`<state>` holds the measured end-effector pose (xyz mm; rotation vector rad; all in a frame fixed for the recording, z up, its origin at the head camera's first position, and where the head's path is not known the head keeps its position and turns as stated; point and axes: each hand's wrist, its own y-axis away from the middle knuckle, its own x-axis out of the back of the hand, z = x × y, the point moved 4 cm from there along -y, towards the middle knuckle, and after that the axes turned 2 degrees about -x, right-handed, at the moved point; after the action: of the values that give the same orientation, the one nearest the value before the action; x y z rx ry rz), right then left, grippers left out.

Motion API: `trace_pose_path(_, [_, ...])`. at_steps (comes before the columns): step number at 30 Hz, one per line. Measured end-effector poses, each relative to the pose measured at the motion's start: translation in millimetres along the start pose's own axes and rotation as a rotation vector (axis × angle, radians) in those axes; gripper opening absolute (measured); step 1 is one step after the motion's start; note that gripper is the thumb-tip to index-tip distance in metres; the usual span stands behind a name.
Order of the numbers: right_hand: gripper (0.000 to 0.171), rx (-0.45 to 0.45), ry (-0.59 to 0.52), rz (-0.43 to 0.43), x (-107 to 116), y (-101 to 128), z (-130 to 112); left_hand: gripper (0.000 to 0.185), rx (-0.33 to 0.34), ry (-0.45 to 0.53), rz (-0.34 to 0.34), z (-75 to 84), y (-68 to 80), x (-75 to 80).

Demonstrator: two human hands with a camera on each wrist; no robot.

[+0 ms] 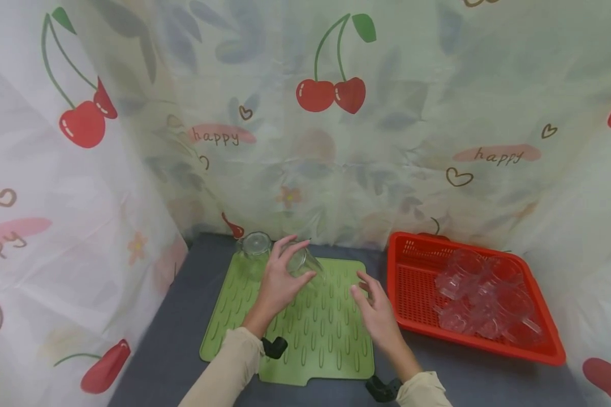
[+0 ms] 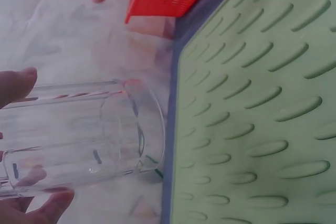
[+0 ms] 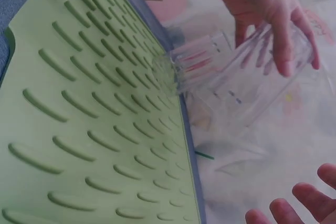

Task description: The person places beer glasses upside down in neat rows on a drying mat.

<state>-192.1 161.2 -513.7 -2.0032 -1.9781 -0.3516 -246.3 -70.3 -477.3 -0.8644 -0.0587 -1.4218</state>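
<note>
Cherry-print curtains ring the dark tabletop, where the left hand, fingers curled in a grip round a tilted clear glass, should lower it gently onto the green mat while the right hand, fingers spread, keeps clear.

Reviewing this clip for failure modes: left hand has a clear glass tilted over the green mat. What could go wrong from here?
1. The left hand grips the clear glass by fingertips only, tilted; smooth walls could slip.
2. An upside-down glass stands close at the green mat's back edge; setting down carelessly could knock it.
3. The held glass hangs near the mat's far edge, so its rim could land half off the ribs and tip.
</note>
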Motion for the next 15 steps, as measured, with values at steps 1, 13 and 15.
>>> trace_pose_path(1, [0.054, 0.002, 0.003, 0.004, 2, 0, 0, 0.069, 0.001, 0.000, 0.001, -1.8, -1.1, -1.4])
trace_pose_path(13, [0.057, 0.041, 0.004, 0.070, 32, -8, -10, 0.069, 0.033, -0.025, -0.014, -18.8, -9.3, -15.7])
trace_pose_path(15, [0.057, 0.044, 0.007, 0.081, 37, -9, -11, 0.071, 0.033, -0.027, -0.017, -22.5, -10.0, -18.6])
